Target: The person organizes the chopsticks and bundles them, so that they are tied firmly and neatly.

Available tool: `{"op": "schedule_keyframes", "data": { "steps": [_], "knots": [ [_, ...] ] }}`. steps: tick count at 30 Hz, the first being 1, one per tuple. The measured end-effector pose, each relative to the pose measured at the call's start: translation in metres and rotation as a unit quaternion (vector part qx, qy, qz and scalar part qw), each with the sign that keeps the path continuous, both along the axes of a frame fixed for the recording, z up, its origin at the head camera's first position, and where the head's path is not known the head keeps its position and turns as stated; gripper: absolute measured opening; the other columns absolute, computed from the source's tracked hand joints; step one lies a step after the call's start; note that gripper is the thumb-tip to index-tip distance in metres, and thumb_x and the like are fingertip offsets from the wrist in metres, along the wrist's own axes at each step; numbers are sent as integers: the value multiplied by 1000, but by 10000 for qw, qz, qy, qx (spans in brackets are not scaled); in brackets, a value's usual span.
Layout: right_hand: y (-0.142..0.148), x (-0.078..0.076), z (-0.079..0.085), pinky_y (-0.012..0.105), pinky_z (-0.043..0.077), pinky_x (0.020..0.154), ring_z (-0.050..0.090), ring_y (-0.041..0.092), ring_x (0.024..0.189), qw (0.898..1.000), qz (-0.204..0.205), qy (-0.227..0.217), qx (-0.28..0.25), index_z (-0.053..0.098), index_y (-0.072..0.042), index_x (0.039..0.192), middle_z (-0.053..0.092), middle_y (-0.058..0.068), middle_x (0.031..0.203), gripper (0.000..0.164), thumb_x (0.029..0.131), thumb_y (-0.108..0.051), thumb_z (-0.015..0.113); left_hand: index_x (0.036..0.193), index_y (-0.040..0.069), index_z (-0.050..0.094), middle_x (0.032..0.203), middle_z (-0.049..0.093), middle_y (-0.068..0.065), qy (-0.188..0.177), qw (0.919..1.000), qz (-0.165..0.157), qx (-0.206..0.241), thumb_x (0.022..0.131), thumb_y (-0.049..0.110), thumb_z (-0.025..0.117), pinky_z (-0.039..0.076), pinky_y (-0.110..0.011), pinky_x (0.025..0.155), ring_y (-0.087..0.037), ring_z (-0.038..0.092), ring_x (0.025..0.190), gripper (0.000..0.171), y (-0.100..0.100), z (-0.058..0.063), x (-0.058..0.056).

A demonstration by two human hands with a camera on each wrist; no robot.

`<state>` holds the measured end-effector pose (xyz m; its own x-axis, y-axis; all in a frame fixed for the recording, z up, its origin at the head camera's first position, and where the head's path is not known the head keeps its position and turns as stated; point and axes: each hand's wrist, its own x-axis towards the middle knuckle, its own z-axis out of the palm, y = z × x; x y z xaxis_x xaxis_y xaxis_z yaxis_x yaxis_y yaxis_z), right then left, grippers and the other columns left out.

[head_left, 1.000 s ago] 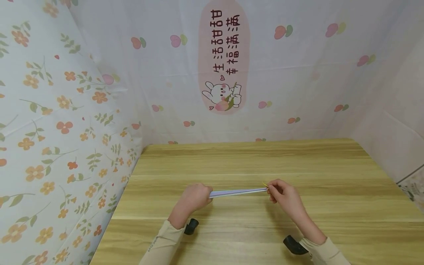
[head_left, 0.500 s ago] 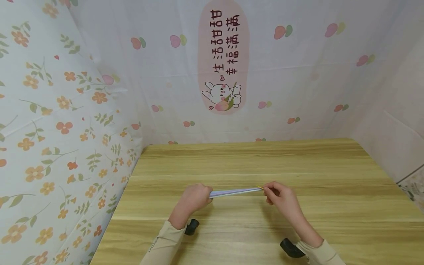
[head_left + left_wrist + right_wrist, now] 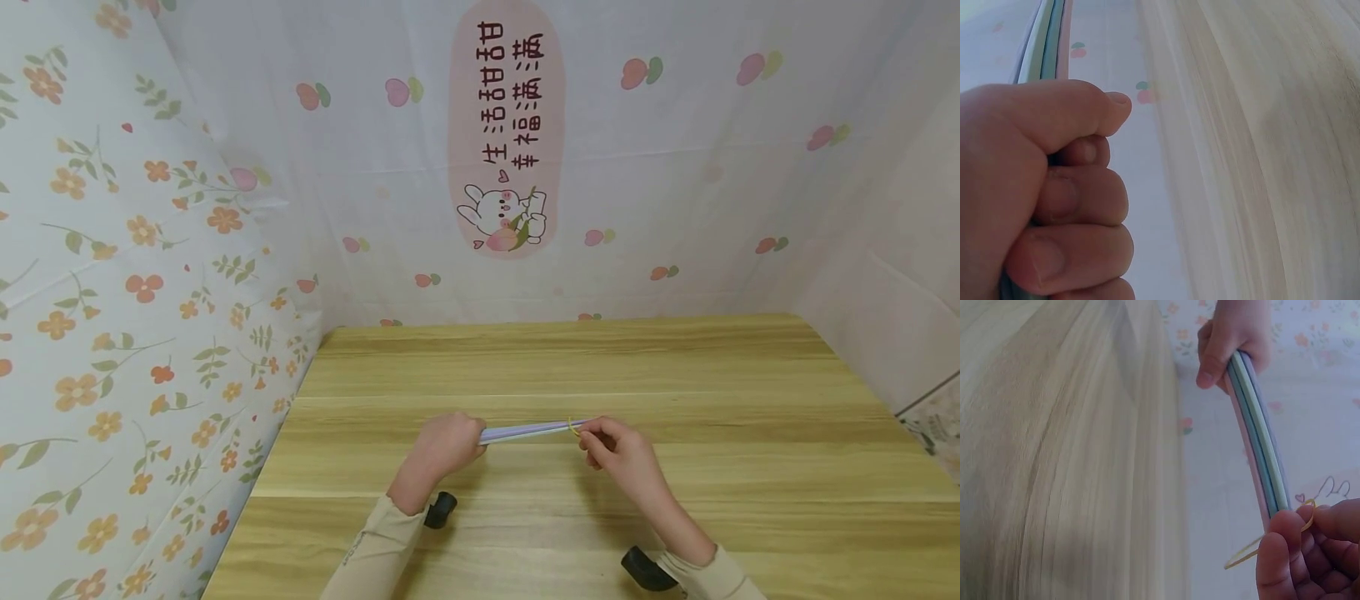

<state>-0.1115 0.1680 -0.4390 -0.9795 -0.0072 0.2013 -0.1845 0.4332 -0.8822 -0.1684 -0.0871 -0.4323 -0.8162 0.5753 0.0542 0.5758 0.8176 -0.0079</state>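
Note:
My left hand (image 3: 446,450) grips a bundle of slim pastel chopsticks (image 3: 525,431), fingers curled round one end. Pink, teal, pale green and lavender show in the right wrist view, where the chopsticks (image 3: 1257,434) lie side by side. Near the bundle's other end, my right hand (image 3: 618,454) pinches a thin yellow rubber band (image 3: 1243,555) between thumb and fingers. The band loops out on both sides of the bundle, seemingly around it; fingertips cover part of the crossing. Everything held is above the table. In the left wrist view the fist (image 3: 1079,194) hides the gripped end.
A wood-grain table (image 3: 525,367) lies beneath both hands. White cloth with fruit prints (image 3: 675,167) hangs behind it, and a flowered cloth (image 3: 150,333) hangs at the left. A black wrist mount (image 3: 440,510) sits at the left wrist, another black mount (image 3: 647,570) at the right.
My right hand has moved left along the bundle, bringing the yellow rubber band further from the tips. The left hand has stayed nearly still, keeping its grip on the chopsticks.

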Motion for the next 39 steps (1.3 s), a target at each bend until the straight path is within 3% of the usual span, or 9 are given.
{"op": "schedule_keyframes", "data": {
  "steps": [5,15,19,25,28,32,39],
  "knots": [
    [-3,1,-3,24,49,53,54,4,56,9997,106,-128,-183,66,4,92,63,14,75,7,90,-1,62,75,12,63,58,49,3,-52,9999,-27,90,86,22,69,31,-22,42,-6,34,48,17,0,1,-1],
    [1,1,-18,24,50,55,56,6,57,9960,287,-698,-488,64,9,93,63,17,76,17,95,-5,56,75,9,62,58,48,3,29,9996,-164,226,87,21,69,31,-19,43,-6,32,49,18,-2,6,-4],
    [3,1,-20,25,52,56,58,8,60,9904,390,-999,-868,60,14,99,63,17,79,23,99,-6,47,76,9,62,58,47,3,-72,9998,-103,147,88,21,68,32,-20,44,-6,33,49,18,-3,7,-4],
    [11,-2,-26,25,54,59,61,8,63,9800,656,-1429,-1223,54,18,106,65,12,82,29,101,-9,43,75,11,63,56,47,4,229,9992,-300,108,87,21,69,30,-19,43,-6,31,49,17,-3,8,-1],
    [15,-5,-31,24,54,59,62,7,62,9766,756,-1632,-1177,54,19,106,65,7,79,30,100,-9,45,74,11,62,55,45,5,428,9980,-446,133,86,21,70,28,-18,43,-5,30,49,17,-3,8,2],
    [19,-7,-36,24,54,56,61,7,59,9747,1006,-1747,-971,57,20,101,65,10,77,27,97,-7,51,72,12,61,55,45,5,557,9969,-526,171,85,20,71,27,-18,43,-5,29,49,18,-3,9,4],
    [14,-3,-37,25,52,52,59,7,56,9793,1292,-1475,-510,63,12,90,65,12,73,22,93,-9,60,76,10,63,58,51,3,190,9986,-364,325,86,17,69,31,-18,44,-4,32,50,14,-3,8,2]
  ]
}}
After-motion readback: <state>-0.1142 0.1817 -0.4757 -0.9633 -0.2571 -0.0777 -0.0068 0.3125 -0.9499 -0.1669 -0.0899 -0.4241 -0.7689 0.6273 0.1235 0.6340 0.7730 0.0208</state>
